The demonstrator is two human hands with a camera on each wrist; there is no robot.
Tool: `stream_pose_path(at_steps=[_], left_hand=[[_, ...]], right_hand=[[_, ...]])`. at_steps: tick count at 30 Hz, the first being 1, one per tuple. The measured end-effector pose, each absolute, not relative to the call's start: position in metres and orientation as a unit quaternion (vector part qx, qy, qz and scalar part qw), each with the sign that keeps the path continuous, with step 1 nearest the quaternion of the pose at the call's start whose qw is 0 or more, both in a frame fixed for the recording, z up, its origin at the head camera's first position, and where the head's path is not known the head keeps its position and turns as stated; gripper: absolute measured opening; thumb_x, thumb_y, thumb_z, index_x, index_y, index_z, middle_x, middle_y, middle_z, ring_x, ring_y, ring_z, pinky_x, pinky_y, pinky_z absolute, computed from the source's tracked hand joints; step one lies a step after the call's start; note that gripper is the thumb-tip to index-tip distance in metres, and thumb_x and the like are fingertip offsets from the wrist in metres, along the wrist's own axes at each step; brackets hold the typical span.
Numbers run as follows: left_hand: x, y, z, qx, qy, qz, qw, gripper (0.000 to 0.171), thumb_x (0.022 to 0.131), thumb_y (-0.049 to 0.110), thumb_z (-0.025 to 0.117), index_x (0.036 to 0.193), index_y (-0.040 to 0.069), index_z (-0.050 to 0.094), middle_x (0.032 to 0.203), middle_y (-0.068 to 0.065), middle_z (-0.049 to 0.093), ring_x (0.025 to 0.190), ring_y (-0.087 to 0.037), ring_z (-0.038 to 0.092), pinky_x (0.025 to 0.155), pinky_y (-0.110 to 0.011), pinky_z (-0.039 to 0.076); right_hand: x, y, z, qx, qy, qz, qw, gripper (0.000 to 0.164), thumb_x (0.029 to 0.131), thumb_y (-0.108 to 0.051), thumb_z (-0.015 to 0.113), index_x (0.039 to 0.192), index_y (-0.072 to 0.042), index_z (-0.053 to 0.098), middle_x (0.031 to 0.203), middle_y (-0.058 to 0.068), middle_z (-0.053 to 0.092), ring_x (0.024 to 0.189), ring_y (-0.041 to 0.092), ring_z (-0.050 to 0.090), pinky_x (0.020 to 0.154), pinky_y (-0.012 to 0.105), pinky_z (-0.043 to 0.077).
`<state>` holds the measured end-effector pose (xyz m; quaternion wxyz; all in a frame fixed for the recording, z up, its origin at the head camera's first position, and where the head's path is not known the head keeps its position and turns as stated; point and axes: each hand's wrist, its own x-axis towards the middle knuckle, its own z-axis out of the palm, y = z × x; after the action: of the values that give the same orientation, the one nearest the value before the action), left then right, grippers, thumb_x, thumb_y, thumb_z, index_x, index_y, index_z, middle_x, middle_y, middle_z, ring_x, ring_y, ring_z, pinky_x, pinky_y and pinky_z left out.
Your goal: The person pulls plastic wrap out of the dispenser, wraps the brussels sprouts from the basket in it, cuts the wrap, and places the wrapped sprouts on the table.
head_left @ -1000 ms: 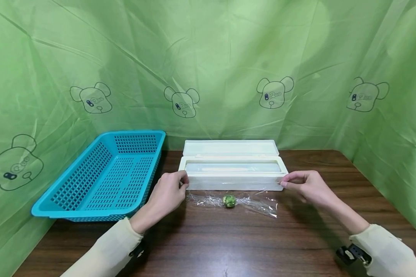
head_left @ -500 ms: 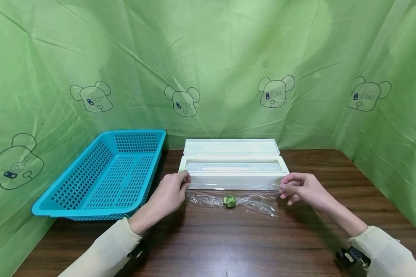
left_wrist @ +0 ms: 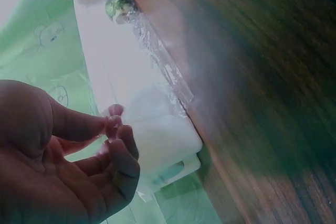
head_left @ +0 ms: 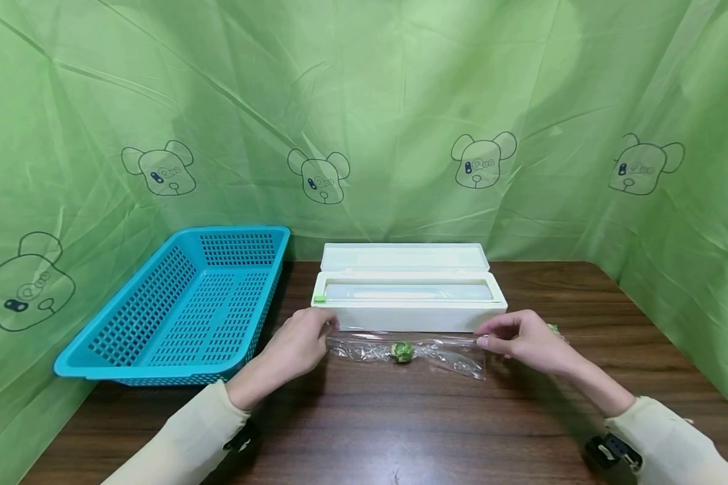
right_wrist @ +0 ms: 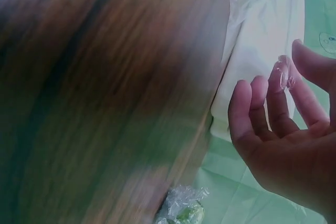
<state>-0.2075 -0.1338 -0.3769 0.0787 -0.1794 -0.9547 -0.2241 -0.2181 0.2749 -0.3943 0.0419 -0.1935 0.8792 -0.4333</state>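
My left hand (head_left: 297,340) pinches the left end of a strip of clear cling film (head_left: 409,335), just in front of the white cling film dispenser (head_left: 409,320). At the other end, my right hand (head_left: 524,340) pinches the film between thumb and forefinger; a crumpled bit of film (right_wrist: 285,74) shows at those fingertips in the right wrist view. Below the stretched strip lies a Brussels sprout (head_left: 402,351) in clear film, bunched on both sides of it. The dispenser's lid (head_left: 405,256) stands raised, with the roll visible inside.
A blue plastic basket (head_left: 224,316) stands on the left of the wooden table (head_left: 412,431). Beyond my right hand lies another green thing in clear film (head_left: 554,329), mostly hidden. A green slider (head_left: 319,298) sits at the dispenser's left end. Green curtains surround the table.
Both hands have drawn the film slightly toward me, off the dispenser's front. My right hand has also shifted left, and the green slider and the second film-wrapped thing have come into view.
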Motion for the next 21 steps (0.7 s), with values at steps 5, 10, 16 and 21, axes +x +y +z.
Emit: stream_pose_path(at_steps=[5,10,16,21], left_hand=[[-0.2086,-0.1317,-0.3768,-0.165,-0.96,-0.221,0.042,0.03,0.089,-0.013,0.058,0.098,0.011,0.073,0.096,-0.005,0.07,0.075,-0.02,0.058,0.062,-0.037,0.05],[-0.2083,-0.1303,-0.377,-0.154,-0.964,-0.215,0.017,0.029,0.091,-0.011,0.055,0.103,0.012,0.069,0.091,-0.005,0.065,0.073,-0.021,0.056,0.058,-0.036,0.047],[-0.2077,-0.1296,-0.3788,-0.166,-0.966,-0.199,0.007,0.023,0.094,-0.006,0.054,0.093,0.011,0.069,0.087,-0.002,0.063,0.074,-0.02,0.057,0.065,-0.039,0.05],[-0.209,-0.13,-0.3819,-0.157,-0.968,-0.195,-0.011,0.024,0.096,-0.001,0.052,0.087,0.012,0.069,0.083,0.0,0.061,0.071,-0.019,0.056,0.062,-0.037,0.049]], right_hand=[[-0.2201,0.2706,-0.3967,-0.215,0.892,-0.396,0.032,0.013,0.096,-0.019,0.079,0.101,-0.008,0.082,0.089,0.0,0.074,0.074,0.01,0.059,0.064,0.026,0.05],[-0.2209,0.2688,-0.3977,-0.213,0.894,-0.391,0.047,0.01,0.097,-0.017,0.077,0.098,-0.008,0.081,0.088,0.002,0.074,0.075,0.009,0.058,0.065,0.025,0.048],[-0.2232,0.2687,-0.3986,-0.222,0.888,-0.398,0.066,0.012,0.099,-0.017,0.075,0.097,-0.007,0.08,0.087,0.003,0.073,0.076,0.009,0.059,0.067,0.025,0.048],[-0.2253,0.2668,-0.4018,-0.214,0.877,-0.421,0.088,0.013,0.099,-0.013,0.073,0.096,-0.001,0.077,0.081,0.007,0.071,0.07,0.012,0.061,0.063,0.027,0.051]])
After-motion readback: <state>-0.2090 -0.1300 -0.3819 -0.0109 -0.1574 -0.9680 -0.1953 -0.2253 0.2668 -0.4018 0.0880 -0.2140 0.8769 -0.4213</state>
